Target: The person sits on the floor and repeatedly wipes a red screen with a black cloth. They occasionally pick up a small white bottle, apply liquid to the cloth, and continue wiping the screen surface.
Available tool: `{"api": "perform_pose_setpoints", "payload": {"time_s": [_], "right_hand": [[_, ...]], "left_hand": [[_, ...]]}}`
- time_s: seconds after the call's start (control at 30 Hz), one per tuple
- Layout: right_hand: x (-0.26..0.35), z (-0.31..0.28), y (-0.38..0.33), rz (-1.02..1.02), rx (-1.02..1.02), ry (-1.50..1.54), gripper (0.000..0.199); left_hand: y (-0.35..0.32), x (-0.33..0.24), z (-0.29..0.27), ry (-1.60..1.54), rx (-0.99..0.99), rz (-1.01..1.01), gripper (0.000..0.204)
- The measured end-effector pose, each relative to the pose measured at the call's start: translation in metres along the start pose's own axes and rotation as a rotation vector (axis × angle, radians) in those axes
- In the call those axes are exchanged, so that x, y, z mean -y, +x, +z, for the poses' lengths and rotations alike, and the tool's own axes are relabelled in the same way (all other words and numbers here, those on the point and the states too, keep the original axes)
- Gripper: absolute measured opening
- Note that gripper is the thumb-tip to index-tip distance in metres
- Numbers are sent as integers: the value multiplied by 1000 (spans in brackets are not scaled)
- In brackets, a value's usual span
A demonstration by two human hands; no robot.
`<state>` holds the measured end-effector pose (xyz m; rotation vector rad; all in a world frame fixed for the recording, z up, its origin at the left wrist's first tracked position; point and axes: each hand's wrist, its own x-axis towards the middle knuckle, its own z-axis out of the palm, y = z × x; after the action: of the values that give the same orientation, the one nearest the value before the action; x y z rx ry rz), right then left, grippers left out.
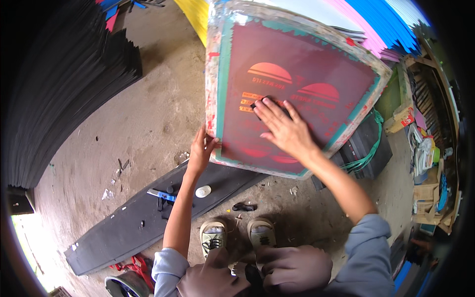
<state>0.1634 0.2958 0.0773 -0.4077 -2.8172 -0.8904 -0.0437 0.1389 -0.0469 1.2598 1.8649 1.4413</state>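
A wooden screen-printing frame (213,74) with dark red mesh, teal tape borders and orange printed shapes lies in front of me. My left hand (201,151) grips its lower left edge. My right hand (282,126) presses flat on the mesh, fingers over a small dark pad (258,105) near the orange lettering. Under the frame lies a long black sheet (128,222) on the floor.
A tall stack of black sheets (59,74) stands at the left. Yellow, pink and blue sheets (386,24) lean at the back. A blue-handled tool (161,194) and a white lid (203,191) rest on the black sheet. Cluttered shelves (425,163) fill the right. My shoes (237,235) are below.
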Motion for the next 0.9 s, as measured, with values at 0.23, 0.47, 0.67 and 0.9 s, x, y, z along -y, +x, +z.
{"api": "perform_pose_setpoints", "payload": {"time_s": [0.23, 0.47, 0.67, 0.9], "right_hand": [[-39, -35, 70, -67, -117, 22, 66], [-64, -40, 40, -114, -118, 16, 58], [-63, -44, 51, -161, -150, 12, 57], [-47, -37, 64, -104, -163, 7, 56]], "left_hand": [[2, -5, -3, 61, -28, 33, 55], [2, -12, -8, -7, 50, -78, 56], [4, -10, -12, 18, 49, -64, 61], [3, -14, -11, 57, 29, -19, 60]]}}
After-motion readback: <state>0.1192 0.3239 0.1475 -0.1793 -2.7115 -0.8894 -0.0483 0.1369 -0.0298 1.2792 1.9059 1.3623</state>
